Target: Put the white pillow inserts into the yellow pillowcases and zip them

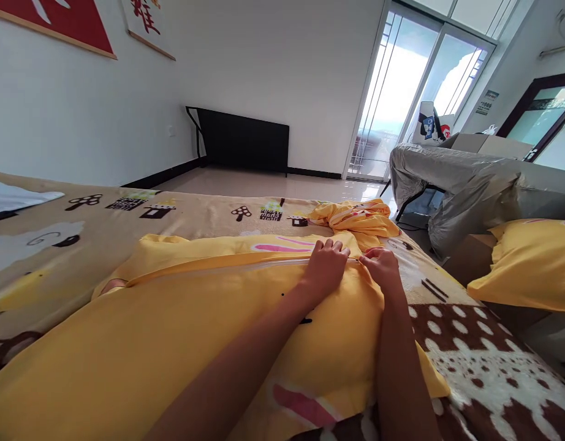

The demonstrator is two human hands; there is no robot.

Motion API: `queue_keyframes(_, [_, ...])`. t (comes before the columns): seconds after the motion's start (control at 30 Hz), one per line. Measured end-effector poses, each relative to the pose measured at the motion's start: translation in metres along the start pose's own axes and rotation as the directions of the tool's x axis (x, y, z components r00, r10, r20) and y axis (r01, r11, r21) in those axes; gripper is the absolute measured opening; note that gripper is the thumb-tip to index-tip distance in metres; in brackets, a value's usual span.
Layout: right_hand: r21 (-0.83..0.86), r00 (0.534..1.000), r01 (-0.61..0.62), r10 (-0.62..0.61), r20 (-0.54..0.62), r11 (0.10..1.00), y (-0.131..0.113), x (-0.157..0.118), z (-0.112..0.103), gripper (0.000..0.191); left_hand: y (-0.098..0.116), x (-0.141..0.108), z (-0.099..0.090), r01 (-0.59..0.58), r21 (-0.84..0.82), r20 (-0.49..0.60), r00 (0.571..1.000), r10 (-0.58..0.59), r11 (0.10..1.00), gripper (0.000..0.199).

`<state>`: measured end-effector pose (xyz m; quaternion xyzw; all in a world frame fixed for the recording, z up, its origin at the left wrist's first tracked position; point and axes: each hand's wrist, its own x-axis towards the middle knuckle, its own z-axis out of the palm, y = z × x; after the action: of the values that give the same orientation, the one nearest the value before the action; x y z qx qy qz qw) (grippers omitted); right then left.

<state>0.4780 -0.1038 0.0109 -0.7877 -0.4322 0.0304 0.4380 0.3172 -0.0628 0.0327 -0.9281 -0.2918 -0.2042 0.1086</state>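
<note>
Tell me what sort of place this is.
Probably a room in a home, perhaps a bedroom: a patterned blanket lies under the yellow zippered cover, with a red wall hanging and tall glass doors beyond.

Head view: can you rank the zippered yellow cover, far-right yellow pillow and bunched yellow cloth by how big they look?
Zippered yellow cover
Yellow pillow, cut off by the frame
Bunched yellow cloth

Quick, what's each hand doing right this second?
Left hand: closed on the yellow cover, beside its zipper.
Right hand: pinched closed by the zipper; exactly what it grips can't be told.
</note>
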Motion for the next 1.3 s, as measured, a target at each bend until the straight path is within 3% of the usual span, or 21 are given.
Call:
queue_keyframes(0.27, [-0.027, 0.999, -0.007, 0.006, -0.040, 1.000, -0.007, -0.006, 0.001, 0.013, 0.001, 0.000, 0.002, -0.005, -0.003, 0.000, 1.000, 0.005, 1.000, 0.024])
queue_keyframes(0.43, [0.071, 1.000, 0.005, -0.007, 0.023, 0.997, -0.005, -0.002, -0.005, 0.018, -0.003, -0.002, 0.002, 0.022, -0.051, -0.022, 0.999, -0.023, 0.998, 0.022])
queue_keyframes(0.57, [0.119, 0.995, 0.025, -0.036, 0.091, 0.993, 0.001, 0.002, -0.008, 0.033, -0.008, -0.006, 0.002, 0.142, -0.128, -0.069, 0.986, -0.152, 0.982, 0.029])
queue_keyframes(0.7, [0.076, 0.992, 0.033, -0.042, 0.115, 0.997, 0.007, 0.004, -0.003, 0.021, -0.011, -0.009, 0.002, 0.233, -0.113, -0.024, 0.971, -0.237, 0.966, 0.022])
queue_keyframes(0.97, [0.013, 0.970, 0.136, -0.136, 0.199, 0.991, 0.001, -0.002, 0.009, 0.016, -0.012, -0.012, 0.001, 0.168, -0.087, -0.040, 0.984, -0.172, 0.982, 0.023])
queue_keyframes(1.3, [-0.138, 0.980, 0.122, -0.097, 0.176, 0.983, -0.002, 0.002, 0.012, 0.014, -0.013, -0.017, -0.008, 0.104, -0.036, 0.014, 0.995, -0.104, 0.994, 0.026])
